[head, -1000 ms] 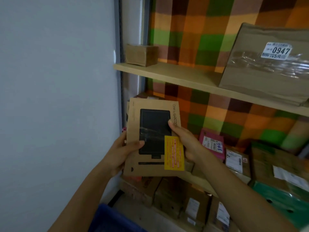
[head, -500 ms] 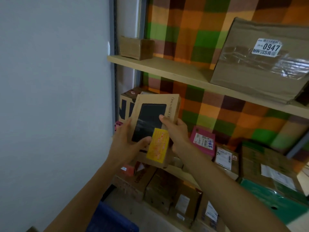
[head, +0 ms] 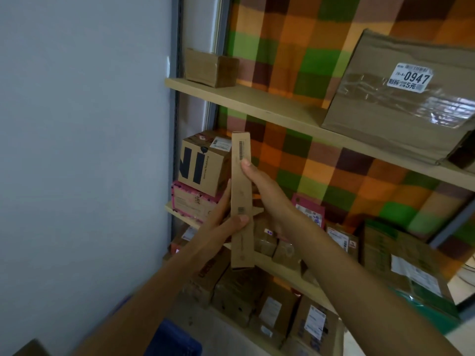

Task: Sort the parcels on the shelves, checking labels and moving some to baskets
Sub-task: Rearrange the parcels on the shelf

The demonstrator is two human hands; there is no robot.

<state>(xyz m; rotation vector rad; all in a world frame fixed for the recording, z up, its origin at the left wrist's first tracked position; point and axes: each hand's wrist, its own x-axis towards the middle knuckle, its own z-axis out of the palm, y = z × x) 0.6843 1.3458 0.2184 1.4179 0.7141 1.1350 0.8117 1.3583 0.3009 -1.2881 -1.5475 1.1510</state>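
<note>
A flat brown cardboard parcel [head: 241,191] stands upright and edge-on to me in front of the middle shelf [head: 280,265], its narrow side with a barcode showing. My left hand [head: 221,222] grips its lower part, thumb across the edge. My right hand [head: 264,191] holds the upper part from the right, thumb pressed on the narrow side. Just left of it a brown box with dark blue bars [head: 203,163] sits on a pink box [head: 192,201].
The upper shelf [head: 257,104] carries a small brown box [head: 210,68] and a big taped parcel labelled 0947 [head: 401,98]. Several labelled parcels fill the middle shelf's right side [head: 341,237] and the bottom row [head: 272,309]. A blue basket [head: 174,340] sits below; a wall stands left.
Both hands have turned the flat parcel from face-on to edge-on, hiding its black window and yellow sticker. It moved up and nearer the shelf, beside the box with blue bars.
</note>
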